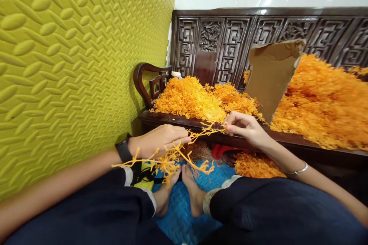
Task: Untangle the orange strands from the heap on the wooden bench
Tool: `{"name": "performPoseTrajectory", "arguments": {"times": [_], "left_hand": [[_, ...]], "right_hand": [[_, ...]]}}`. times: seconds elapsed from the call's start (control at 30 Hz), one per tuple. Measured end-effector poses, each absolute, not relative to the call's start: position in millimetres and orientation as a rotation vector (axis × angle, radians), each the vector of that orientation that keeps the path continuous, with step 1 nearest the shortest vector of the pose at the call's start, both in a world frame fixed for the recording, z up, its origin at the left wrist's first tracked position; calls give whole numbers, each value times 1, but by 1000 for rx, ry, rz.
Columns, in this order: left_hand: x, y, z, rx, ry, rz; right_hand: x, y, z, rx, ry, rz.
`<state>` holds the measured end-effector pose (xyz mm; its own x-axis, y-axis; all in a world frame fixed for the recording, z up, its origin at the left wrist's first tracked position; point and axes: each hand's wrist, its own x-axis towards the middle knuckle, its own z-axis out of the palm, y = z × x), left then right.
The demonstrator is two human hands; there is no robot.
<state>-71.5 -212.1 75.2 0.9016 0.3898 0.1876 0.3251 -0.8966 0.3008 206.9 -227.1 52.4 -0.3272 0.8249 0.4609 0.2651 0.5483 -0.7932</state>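
Thin orange plastic branching sprigs [169, 160] hang in a loose tangle from my left hand [165, 138], whose fingers are closed on them. A black band is on that wrist. To the right, my right hand [243, 126] pinches the tip of one sprig [208, 129] between thumb and fingers, so that it spans the gap between both hands. Just beyond my hands lies a heap of similar orange pieces [186, 97] on the dark wooden bench [195, 123]. My left palm and the sprig ends inside it are hidden.
A cardboard sheet [268, 76] stands on the bench, with a larger orange heap [327, 103] to its right. More pieces [255, 164] lie below the bench edge. The yellow textured mat wall [71, 65] rises at left. Blue matting [178, 214] lies beneath my feet.
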Motion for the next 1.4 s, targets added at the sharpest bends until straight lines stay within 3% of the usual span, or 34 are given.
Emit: {"name": "performPoseTrajectory", "arguments": {"times": [0.33, 0.53, 0.67, 0.93, 1.17, 1.4], "left_hand": [[-48, -222, 86, 3045, 581, 760], [-50, -215, 89, 2841, 745, 1113], [-58, -208, 83, 2749, 860, 1031], [-63, -195, 61, 2889, 918, 703], [-57, -177, 50, 2976, 936, 590], [-53, -147, 54, 3172, 989, 559]], "right_hand": [[196, -228, 78, -701, -1345, 544], [243, -187, 91, -545, -1011, 293], [276, -137, 73, -894, -1108, 159], [305, -56, 36, -1323, -1477, 314], [268, -28, 65, -1354, -1777, 550], [201, -83, 92, -1103, -1971, 978]]}}
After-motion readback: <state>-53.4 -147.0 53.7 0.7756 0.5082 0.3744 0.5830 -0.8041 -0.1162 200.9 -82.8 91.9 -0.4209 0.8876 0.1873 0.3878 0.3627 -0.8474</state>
